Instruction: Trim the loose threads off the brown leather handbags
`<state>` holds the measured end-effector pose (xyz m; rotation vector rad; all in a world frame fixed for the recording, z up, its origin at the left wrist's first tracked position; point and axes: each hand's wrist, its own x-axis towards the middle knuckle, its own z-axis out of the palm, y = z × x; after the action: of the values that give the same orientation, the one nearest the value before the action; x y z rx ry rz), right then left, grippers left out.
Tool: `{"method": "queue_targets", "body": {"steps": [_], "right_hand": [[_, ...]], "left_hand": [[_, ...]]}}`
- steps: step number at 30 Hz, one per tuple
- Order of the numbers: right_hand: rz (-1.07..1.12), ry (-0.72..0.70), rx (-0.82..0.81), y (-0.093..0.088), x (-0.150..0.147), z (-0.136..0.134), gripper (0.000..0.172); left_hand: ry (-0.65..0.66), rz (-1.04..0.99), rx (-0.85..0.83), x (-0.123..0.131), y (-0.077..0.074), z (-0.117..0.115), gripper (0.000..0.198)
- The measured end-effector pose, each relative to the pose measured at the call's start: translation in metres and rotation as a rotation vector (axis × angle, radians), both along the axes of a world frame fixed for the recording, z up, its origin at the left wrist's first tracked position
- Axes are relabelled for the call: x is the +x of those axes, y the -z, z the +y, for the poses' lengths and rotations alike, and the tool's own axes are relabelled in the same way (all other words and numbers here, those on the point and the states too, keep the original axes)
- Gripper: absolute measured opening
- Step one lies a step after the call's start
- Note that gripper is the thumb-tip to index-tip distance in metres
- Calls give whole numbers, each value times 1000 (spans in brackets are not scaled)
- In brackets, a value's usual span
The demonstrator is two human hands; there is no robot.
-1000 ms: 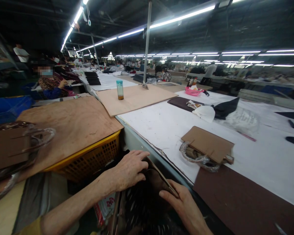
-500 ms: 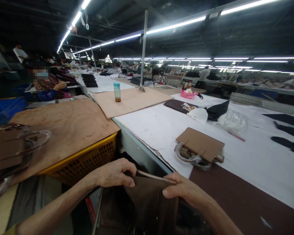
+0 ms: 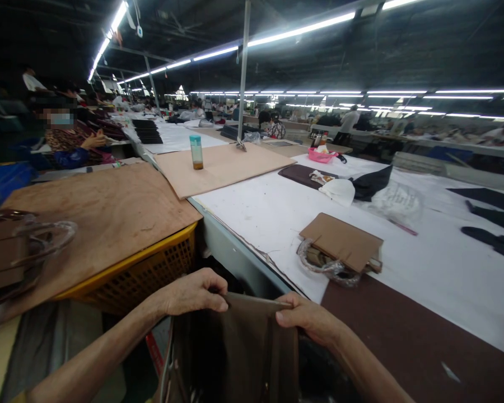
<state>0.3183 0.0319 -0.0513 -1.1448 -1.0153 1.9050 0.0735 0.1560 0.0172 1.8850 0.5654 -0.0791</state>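
Observation:
A dark brown handbag (image 3: 247, 341) hangs low in front of me with its mouth toward me. My left hand (image 3: 199, 292) pinches the left part of its upper rim between thumb and fingers. On the right part of that rim, my right hand (image 3: 304, 316) grips with its thumb on the near face. The rim runs fairly straight between the two hands. The lower part of the handbag is dark and runs out of view at the bottom. Beyond my right hand, a tan handbag (image 3: 342, 240) with plastic-wrapped handles lies on the table.
A yellow crate (image 3: 130, 268) stands under a wooden board (image 3: 105, 207) at left, with another brown bag (image 3: 4, 252) on it. A bottle (image 3: 196, 152) stands on a tan board (image 3: 227, 168). The white table (image 3: 252, 212) holds a pink basket (image 3: 321, 155). A co-worker (image 3: 73, 137) sits far left.
The view has shifted slightly, so the surroundings sit a little higher and further left. Both hands keep their hold on the handbag's rim, whose inner face now shows more toward me.

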Motion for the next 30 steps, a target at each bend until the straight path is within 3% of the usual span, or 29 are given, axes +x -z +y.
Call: {"method": "queue_targets", "body": {"steps": [5, 12, 23, 30], "right_hand": [[-37, 16, 73, 7, 5, -8, 40], [-123, -13, 139, -2, 4, -11, 42], [-262, 29, 141, -14, -4, -14, 42], [-301, 28, 134, -18, -6, -15, 42]], "left_hand": [[10, -33, -5, 1, 7, -4, 23], [-26, -107, 205, 5, 8, -11, 20], [-161, -19, 249, 8, 17, -14, 17], [-165, -18, 283, 7, 12, -15, 12]]}}
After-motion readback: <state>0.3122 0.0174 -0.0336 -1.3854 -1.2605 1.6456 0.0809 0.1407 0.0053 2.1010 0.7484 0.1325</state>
